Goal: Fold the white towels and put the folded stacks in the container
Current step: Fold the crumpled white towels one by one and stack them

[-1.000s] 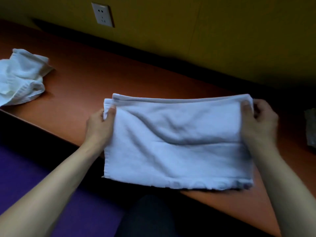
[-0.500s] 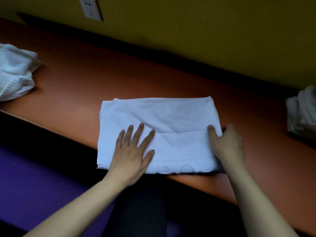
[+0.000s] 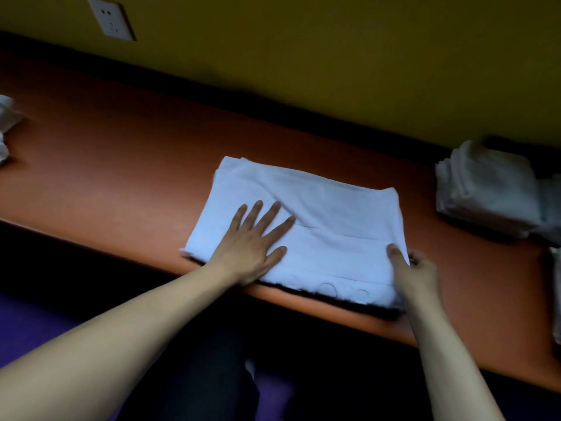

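Observation:
A white towel (image 3: 331,220), folded into a rectangle, lies flat on the orange table (image 3: 127,165) with its near edge at the table's front edge. My left hand (image 3: 255,244) presses flat on the towel's left half, fingers spread. My right hand (image 3: 414,268) pinches the towel's right edge near the front corner, thumb on top and fingers curled beside it. A stack of folded white towels (image 3: 491,189) sits at the right. No container is in view.
Crumpled white towels (image 3: 7,123) lie at the far left edge of the table. A wall socket (image 3: 110,19) is on the yellow wall behind. A dark gap runs between table and wall. My lap is below the table's front edge.
The towel came down from being held up by both hands onto the table. My left hand then laid flat on it, and my right hand took its right edge.

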Available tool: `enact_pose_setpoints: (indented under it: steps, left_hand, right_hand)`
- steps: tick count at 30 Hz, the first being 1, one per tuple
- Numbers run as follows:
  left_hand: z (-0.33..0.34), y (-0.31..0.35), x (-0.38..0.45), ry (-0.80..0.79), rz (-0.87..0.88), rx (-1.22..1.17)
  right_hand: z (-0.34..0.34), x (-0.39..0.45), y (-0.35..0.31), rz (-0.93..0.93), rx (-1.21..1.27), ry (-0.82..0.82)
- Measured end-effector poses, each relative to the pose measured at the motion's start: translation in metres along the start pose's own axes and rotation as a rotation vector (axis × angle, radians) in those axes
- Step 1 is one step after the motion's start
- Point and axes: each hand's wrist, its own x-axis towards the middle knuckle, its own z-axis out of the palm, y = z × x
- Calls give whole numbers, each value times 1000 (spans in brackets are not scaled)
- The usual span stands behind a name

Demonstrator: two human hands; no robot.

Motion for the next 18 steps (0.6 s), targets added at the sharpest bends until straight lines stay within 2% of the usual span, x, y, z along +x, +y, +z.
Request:
enact_pose_setpoints:
  steps: [6, 11, 12, 14, 16, 18]
  left_hand:
    - [4, 54, 38, -2, 60, 34]
    - [3, 50, 35, 25, 66, -39]
    - [1, 46, 33, 56, 4, -66]
    - [-2, 35, 22, 147, -252, -126]
    - [1, 21, 9, 157, -475, -230]
    - [8, 8, -5, 185, -476, -366]
  right_hand:
    - [-62, 14, -2, 6, 121, 63]
    - [-65, -10, -59, -75, 239, -113]
    - [-60, -16, -75, -112, 231, -128]
    - [-47, -28, -107, -171, 212, -151]
    - [-29, -37, -134, -194, 178, -161]
    - [-3, -46, -159, -199, 134, -172]
